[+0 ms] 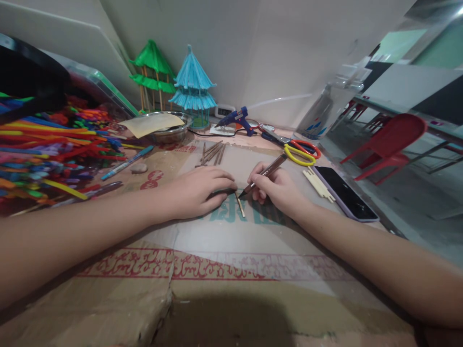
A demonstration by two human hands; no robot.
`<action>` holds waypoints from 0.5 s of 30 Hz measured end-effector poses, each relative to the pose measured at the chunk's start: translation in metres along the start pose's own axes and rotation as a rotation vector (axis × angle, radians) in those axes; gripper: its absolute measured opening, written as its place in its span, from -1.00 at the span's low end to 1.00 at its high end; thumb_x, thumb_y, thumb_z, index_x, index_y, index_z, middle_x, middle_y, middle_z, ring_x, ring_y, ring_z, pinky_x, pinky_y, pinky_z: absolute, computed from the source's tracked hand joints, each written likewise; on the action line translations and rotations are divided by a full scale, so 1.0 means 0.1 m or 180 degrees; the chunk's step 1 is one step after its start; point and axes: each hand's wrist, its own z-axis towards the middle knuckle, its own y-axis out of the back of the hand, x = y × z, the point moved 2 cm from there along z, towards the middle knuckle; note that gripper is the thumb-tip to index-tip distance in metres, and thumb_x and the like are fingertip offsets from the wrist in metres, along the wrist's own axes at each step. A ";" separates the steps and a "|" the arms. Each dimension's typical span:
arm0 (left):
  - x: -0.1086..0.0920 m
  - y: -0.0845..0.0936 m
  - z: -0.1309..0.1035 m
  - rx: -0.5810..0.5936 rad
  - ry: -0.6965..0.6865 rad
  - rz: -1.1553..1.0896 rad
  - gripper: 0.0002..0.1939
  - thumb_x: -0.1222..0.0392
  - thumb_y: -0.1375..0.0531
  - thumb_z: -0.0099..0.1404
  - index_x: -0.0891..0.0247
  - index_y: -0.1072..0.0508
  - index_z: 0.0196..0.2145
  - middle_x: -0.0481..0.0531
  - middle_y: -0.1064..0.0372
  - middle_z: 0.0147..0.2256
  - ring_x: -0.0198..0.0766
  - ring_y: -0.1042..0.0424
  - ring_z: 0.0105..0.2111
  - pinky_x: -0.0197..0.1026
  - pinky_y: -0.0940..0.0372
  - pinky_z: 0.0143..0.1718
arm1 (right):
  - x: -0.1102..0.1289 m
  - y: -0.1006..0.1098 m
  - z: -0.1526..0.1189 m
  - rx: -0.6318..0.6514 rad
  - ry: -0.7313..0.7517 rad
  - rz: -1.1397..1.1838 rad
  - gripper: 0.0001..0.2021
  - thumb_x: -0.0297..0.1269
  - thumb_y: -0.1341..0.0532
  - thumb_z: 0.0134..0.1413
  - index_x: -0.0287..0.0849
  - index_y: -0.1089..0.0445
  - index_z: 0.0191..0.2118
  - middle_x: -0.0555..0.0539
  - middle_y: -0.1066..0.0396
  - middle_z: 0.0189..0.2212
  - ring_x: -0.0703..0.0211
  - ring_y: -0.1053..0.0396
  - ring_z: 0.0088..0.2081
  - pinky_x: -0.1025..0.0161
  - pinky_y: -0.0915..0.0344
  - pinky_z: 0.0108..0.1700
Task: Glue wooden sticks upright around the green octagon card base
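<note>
My right hand (277, 188) grips a brown marker pen (274, 166), its dark tip pointing down to the left. Beneath the tip lies a thin small stick (241, 206), partly dark at its far end and pale toward me. My left hand (208, 190) rests on the board with its fingertips closed on the far end of that stick. Just beyond my left hand lies a loose group of brown-coloured sticks (216, 153). Several plain cream sticks (318, 184) lie to the right of my right hand.
A phone (345, 193) and yellow-and-red-handled scissors (300, 153) lie at the right. Behind stand a blue glue gun (237, 118), a metal bowl (171, 135) and green (152, 62) and blue (193, 72) model pavilions. Colourful pipe cleaners (54, 154) pile up at left.
</note>
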 end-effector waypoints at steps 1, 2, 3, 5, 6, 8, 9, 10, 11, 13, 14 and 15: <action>0.00 0.00 0.00 0.0007 0.0020 0.0011 -0.68 0.20 -0.05 0.46 0.24 -0.48 0.07 0.16 -0.45 0.08 -0.04 -0.40 0.09 0.04 -0.27 0.16 | 0.00 0.00 0.00 0.0003 0.0001 -0.0013 -0.87 -0.24 -0.22 0.09 -0.13 -0.28 -0.41 0.11 -0.33 -0.69 0.37 -0.21 -0.68 0.43 -0.17 -0.64; -0.01 0.01 0.00 0.0011 0.0044 0.0020 -0.69 0.20 -0.05 0.46 0.25 -0.47 0.06 0.17 -0.45 0.07 -0.04 -0.41 0.08 0.04 -0.27 0.15 | 0.00 0.00 0.00 0.0007 0.0003 -0.0029 -0.87 -0.25 -0.22 0.10 -0.13 -0.28 -0.41 0.11 -0.33 -0.69 0.37 -0.21 -0.69 0.43 -0.16 -0.64; -0.01 0.01 0.00 0.0007 0.0069 0.0027 -0.69 0.20 -0.05 0.46 0.26 -0.47 0.05 0.17 -0.46 0.06 -0.03 -0.41 0.08 0.04 -0.27 0.15 | 0.00 0.00 0.00 0.0011 0.0004 -0.0042 -0.87 -0.25 -0.21 0.10 -0.13 -0.28 -0.41 0.12 -0.32 -0.69 0.37 -0.21 -0.69 0.43 -0.16 -0.64; -0.01 0.01 0.00 -0.0017 0.0128 0.0032 -0.70 0.20 -0.05 0.46 0.28 -0.47 0.04 0.19 -0.46 0.05 -0.02 -0.41 0.08 0.05 -0.27 0.15 | 0.01 -0.01 0.00 0.0023 0.0011 -0.0050 -0.86 -0.23 -0.21 0.11 -0.13 -0.29 -0.40 0.12 -0.32 -0.69 0.37 -0.21 -0.69 0.43 -0.16 -0.64; -0.01 0.01 0.00 -0.0028 0.0157 0.0032 -0.70 0.19 -0.05 0.46 0.28 -0.47 0.03 0.19 -0.46 0.05 -0.02 -0.41 0.08 0.05 -0.27 0.15 | 0.02 -0.01 0.00 0.0030 0.0023 -0.0045 -0.86 -0.22 -0.21 0.12 -0.13 -0.29 -0.40 0.12 -0.32 -0.69 0.37 -0.21 -0.69 0.42 -0.16 -0.63; -0.01 0.01 0.01 -0.0035 0.0195 0.0023 -0.70 0.19 -0.05 0.46 0.28 -0.48 0.03 0.18 -0.46 0.05 -0.03 -0.40 0.09 0.05 -0.27 0.16 | 0.02 -0.01 0.00 0.0040 0.0057 -0.0029 -0.84 -0.20 -0.22 0.13 -0.13 -0.29 -0.39 0.11 -0.34 -0.67 0.36 -0.22 -0.68 0.41 -0.17 -0.63; -0.01 0.01 0.01 -0.0028 0.0205 0.0018 -0.70 0.19 -0.05 0.46 0.27 -0.48 0.03 0.18 -0.46 0.06 -0.03 -0.40 0.10 0.05 -0.26 0.16 | 0.02 -0.01 0.00 0.0045 0.0071 -0.0025 -0.84 -0.18 -0.22 0.13 -0.13 -0.29 -0.39 0.10 -0.35 -0.66 0.36 -0.22 -0.67 0.41 -0.18 -0.62; -0.01 0.01 0.01 -0.0016 0.0211 0.0014 -0.70 0.19 -0.05 0.46 0.27 -0.47 0.03 0.18 -0.45 0.06 -0.03 -0.40 0.10 0.05 -0.26 0.17 | 0.02 -0.01 0.00 0.0051 0.0087 -0.0018 -0.83 -0.17 -0.23 0.13 -0.13 -0.30 -0.38 0.10 -0.37 -0.65 0.35 -0.23 -0.66 0.40 -0.18 -0.62; -0.01 0.01 0.01 -0.0006 0.0214 0.0008 -0.69 0.19 -0.05 0.46 0.26 -0.47 0.04 0.18 -0.45 0.06 -0.03 -0.40 0.10 0.05 -0.26 0.17 | 0.01 -0.01 0.00 0.0065 0.0105 -0.0010 -0.83 -0.16 -0.23 0.14 -0.13 -0.32 -0.36 0.09 -0.38 -0.64 0.35 -0.23 -0.66 0.39 -0.18 -0.61; -0.01 0.02 0.02 0.0010 0.0215 -0.0009 -0.70 0.20 -0.05 0.45 0.26 -0.48 0.03 0.17 -0.46 0.06 -0.03 -0.40 0.10 0.06 -0.26 0.17 | 0.00 -0.01 0.01 0.0125 0.0145 0.0000 -0.82 -0.14 -0.21 0.16 -0.14 -0.35 -0.32 0.06 -0.42 -0.61 0.34 -0.23 -0.66 0.38 -0.17 -0.61; -0.01 0.02 0.02 0.0016 0.0212 -0.0018 -0.70 0.20 -0.06 0.44 0.26 -0.48 0.02 0.18 -0.46 0.06 -0.03 -0.40 0.10 0.06 -0.26 0.17 | -0.01 -0.01 0.01 0.0158 0.0163 -0.0003 -0.82 -0.14 -0.21 0.16 -0.14 -0.35 -0.31 0.05 -0.43 -0.61 0.34 -0.22 -0.66 0.37 -0.16 -0.61; -0.02 0.02 0.02 0.0019 0.0207 -0.0026 -0.70 0.21 -0.06 0.44 0.26 -0.49 0.02 0.18 -0.46 0.06 -0.02 -0.41 0.09 0.06 -0.27 0.17 | -0.02 -0.01 0.02 0.0181 0.0176 -0.0015 -0.83 -0.14 -0.20 0.16 -0.14 -0.36 -0.31 0.05 -0.44 -0.60 0.34 -0.22 -0.66 0.37 -0.15 -0.61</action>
